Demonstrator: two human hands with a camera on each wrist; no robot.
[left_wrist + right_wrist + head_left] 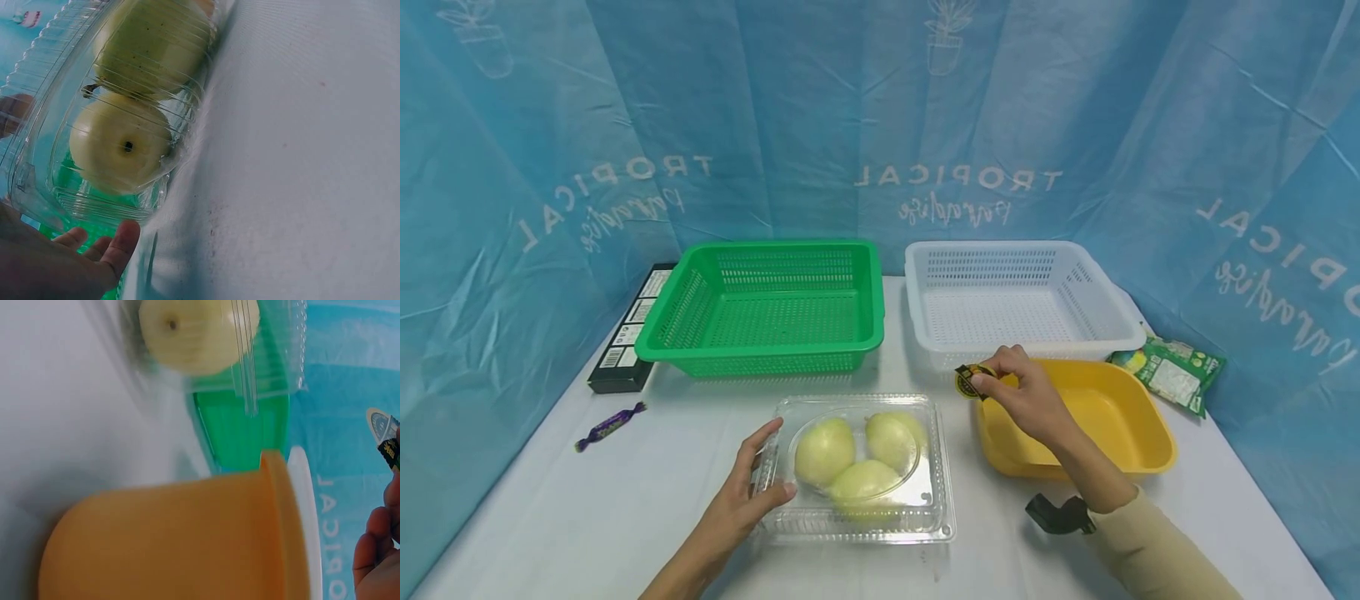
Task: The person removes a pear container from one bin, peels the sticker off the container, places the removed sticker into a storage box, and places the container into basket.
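Head view: the box (pixel 820 523) sits on the table, clear as glass, three fruits (pixel 824 452) showing through its lid. At its left end, the left hand (pixel 737 500), thumb spread well away from the fingers, the thumb lying over the lid. Up and right of the box, the right hand (pixel 1026 396) pinches a small tag (pixel 967 382) between thumb and fingers, above the near edge of the white basket (pixel 1030 304) and the rim of the tub (pixel 1157 458). Behind the box, the green basket (pixel 767 362).

Left wrist: a close look at the box's ribbed wall, and it looks like thin, springy plastic! Smooth, likely slippery, and a hard squeeze could buckle it. The fruits look solid, so expect most of the weight there, and perhaps some rolling if it tips. Best hold: both ends, low down, fingers under the base. The left hand's digits stand apart beside the end; firm contact I can't tell from here.

Right wrist: the tub blurs across the foreground, the box beyond it. At the edge, fingertips nip the tag. It looks featherlight, bendy, easily creased; an edge pinch should do nicely.
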